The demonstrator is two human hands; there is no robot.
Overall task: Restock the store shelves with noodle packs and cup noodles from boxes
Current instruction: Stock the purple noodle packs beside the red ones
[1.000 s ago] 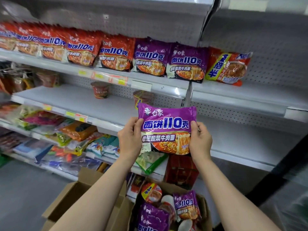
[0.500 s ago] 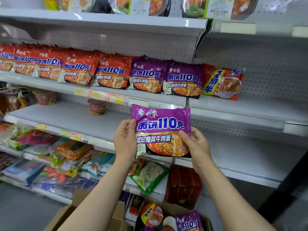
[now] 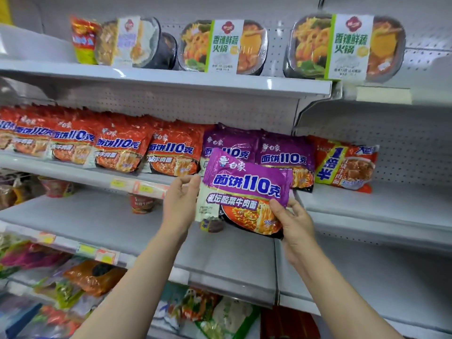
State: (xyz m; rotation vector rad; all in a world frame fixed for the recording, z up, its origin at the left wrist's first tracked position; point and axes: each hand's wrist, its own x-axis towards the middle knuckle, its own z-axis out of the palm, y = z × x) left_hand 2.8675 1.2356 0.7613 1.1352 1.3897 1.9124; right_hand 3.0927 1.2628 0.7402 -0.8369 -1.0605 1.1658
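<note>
Purple noodle pack held at the noodle shelf, in front of the shelved purple packs.

The right hand's (image 3: 297, 225) thumb (image 3: 276, 206) is pressed on the front of the purple noodle pack (image 3: 244, 192) at its lower right corner, with the fingers curled behind. The left hand's (image 3: 181, 204) fingers are loosely curled at the pack's left edge; whether they actually touch it cannot be told. The pack is held tilted, just in front of the two purple packs (image 3: 286, 155) standing on the noodle shelf (image 3: 156, 178). The pack is judged light, its film slippery and crinkly, the noodle block inside brittle. A hold at the side edges is judged best, without squeezing the middle.
</note>
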